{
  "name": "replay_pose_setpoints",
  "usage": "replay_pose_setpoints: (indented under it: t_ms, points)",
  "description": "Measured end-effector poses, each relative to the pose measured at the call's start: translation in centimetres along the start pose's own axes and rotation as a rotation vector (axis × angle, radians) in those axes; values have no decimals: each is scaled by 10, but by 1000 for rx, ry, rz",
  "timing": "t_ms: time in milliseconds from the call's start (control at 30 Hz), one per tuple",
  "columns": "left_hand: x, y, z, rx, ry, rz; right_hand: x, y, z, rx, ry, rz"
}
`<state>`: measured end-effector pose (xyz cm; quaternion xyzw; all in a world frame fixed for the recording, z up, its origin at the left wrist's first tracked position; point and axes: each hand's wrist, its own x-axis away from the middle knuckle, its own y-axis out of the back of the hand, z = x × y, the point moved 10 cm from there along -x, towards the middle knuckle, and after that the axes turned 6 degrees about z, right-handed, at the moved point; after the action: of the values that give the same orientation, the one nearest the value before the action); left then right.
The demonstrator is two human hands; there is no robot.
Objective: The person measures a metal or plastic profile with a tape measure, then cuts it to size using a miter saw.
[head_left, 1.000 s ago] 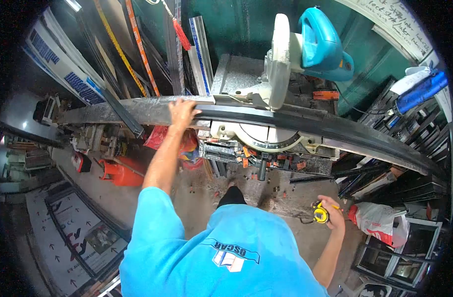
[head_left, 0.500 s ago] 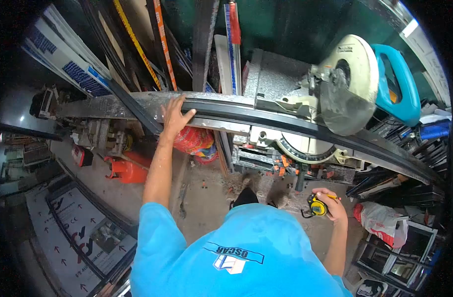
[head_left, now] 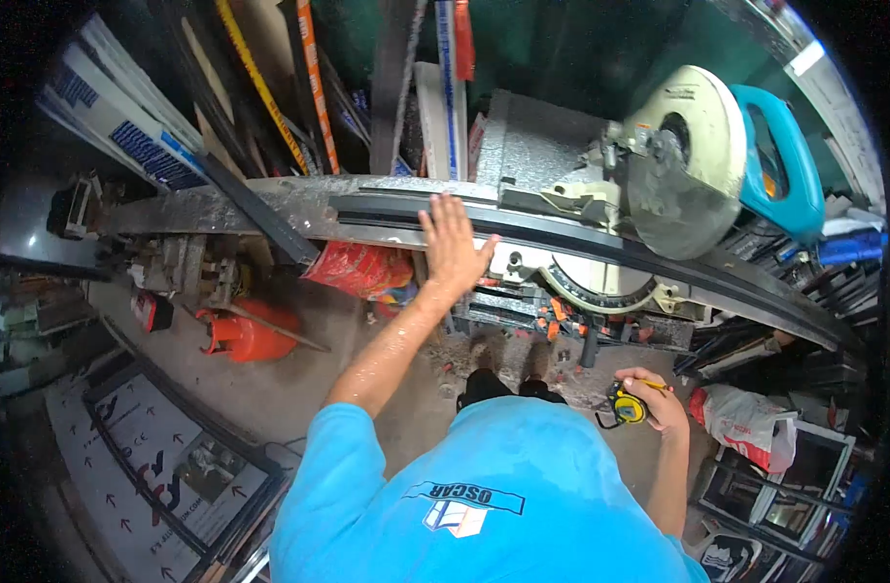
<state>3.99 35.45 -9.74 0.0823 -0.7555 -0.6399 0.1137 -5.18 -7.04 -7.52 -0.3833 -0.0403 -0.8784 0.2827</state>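
Note:
My left hand lies on a long dark metal profile, fingers stretched out across it. That profile rests along a narrow metal bench and runs under the head of a mitre saw, whose blade guard is raised above it. The saw has a teal handle and a round turntable with a scale. Off to the right, below the bench edge, my right hand is closed around a yellow and black tape measure. A thin yellow pencil-like stick also shows between its fingers.
Long profiles lean against the wall behind the bench; one dark bar slants across it. An orange gas cylinder lies on the floor at left. A plastic bag and window frames are at right.
My left hand has moved right along the dark profile, away from its left end. The profile's left end appears slightly further left. My right hand keeps the tape measure in about the same place.

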Motion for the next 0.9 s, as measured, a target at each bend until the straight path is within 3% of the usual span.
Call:
replay_pose_setpoints:
  t_ms: [333,400,433,467,500,533,600,633,700,733,767,800,833,900]
  points:
    - [19,-21,-279,212,-335,-89,34,64,-16,-29,168,17]
    - [35,-22,-345,304,-617,-84,42,81,-30,-113,188,-6]
    - [56,-18,-376,568,-933,-141,47,88,-38,-127,195,-14]
    - [73,-24,-420,540,-1109,89,51,95,-46,-190,190,-22]
    - [86,-54,-451,637,-1070,680,53,103,-49,-244,191,-28]
    - [100,-58,-475,634,-1135,694,56,108,-49,-244,202,-31]
    - [117,-11,-470,901,-1308,47,65,121,-46,-341,313,-100]
    - [126,-22,-461,886,-1279,59,65,140,-47,-371,351,-269]
    - [101,-83,-421,1259,-611,620,67,142,-14,-148,515,-389]
    - [121,-71,-398,1231,-284,1099,71,136,10,38,607,-469]
    - [133,-73,-384,1343,-197,1228,64,125,27,37,608,-445]
    - [144,-76,-375,1457,-107,1350,59,111,51,274,578,-483]
    - [143,-78,-363,1463,-87,1326,53,98,70,512,550,-516]
    - [126,-69,-331,1581,-127,1083,37,74,96,638,596,-432]
